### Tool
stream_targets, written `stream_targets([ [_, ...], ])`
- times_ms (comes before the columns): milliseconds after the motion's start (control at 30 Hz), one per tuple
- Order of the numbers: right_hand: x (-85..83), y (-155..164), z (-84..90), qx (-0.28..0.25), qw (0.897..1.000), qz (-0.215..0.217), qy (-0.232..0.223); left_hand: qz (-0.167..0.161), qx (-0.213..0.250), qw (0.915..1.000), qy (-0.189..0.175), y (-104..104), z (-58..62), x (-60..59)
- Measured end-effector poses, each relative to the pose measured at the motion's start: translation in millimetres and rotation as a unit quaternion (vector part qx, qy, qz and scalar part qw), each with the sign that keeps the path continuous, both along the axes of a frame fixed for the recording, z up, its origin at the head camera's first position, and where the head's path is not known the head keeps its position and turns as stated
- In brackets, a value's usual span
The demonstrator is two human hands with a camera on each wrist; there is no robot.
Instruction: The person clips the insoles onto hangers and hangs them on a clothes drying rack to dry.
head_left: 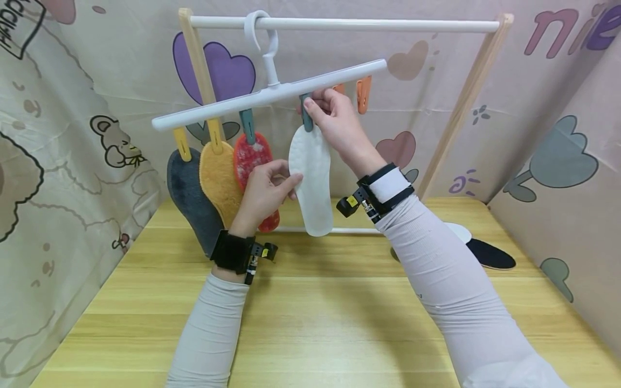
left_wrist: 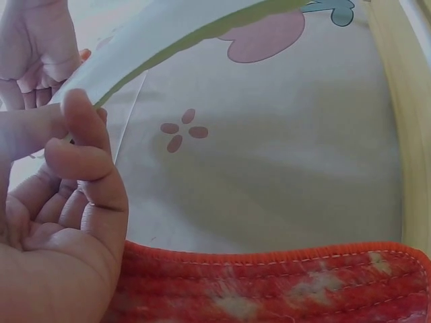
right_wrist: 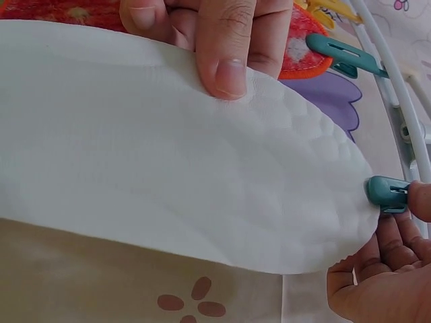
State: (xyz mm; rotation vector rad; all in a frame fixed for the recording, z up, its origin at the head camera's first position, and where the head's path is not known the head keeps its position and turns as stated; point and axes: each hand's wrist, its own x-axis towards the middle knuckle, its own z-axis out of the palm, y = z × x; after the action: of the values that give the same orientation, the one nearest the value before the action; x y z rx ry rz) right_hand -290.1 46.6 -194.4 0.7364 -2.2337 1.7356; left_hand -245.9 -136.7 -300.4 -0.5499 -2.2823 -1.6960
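Observation:
My left hand (head_left: 264,191) pinches the side edge of a white insole (head_left: 312,188), thumb on its front face. At the insole's top end, my right hand (head_left: 344,121) pinches a teal clip (head_left: 307,116) that hangs from a white hanger (head_left: 218,108). In the right wrist view the clip's (right_wrist: 387,193) tip meets the insole's rounded end. Left of it hang a red patterned insole (head_left: 252,156) on another teal clip (head_left: 248,126), a yellow insole (head_left: 218,175) and a dark grey insole (head_left: 186,183), both on yellow clips.
The hanger hooks over a white rod (head_left: 378,25) of a wooden-sided rack (head_left: 468,102) and tilts up to the right. An orange clip (head_left: 363,94) hangs near its right end. A black insole (head_left: 492,254) and a white one (head_left: 457,231) lie on the table (head_left: 310,323), partly behind my right arm.

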Motion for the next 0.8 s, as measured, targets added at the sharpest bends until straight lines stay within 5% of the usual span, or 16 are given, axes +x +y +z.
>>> stream_targets([
  [800,-0.8,-2.5,-1.4,0.001,1.0,0.009,0.003,0.003,0.023,0.9997,0.005,-0.8,4.4,2.9],
])
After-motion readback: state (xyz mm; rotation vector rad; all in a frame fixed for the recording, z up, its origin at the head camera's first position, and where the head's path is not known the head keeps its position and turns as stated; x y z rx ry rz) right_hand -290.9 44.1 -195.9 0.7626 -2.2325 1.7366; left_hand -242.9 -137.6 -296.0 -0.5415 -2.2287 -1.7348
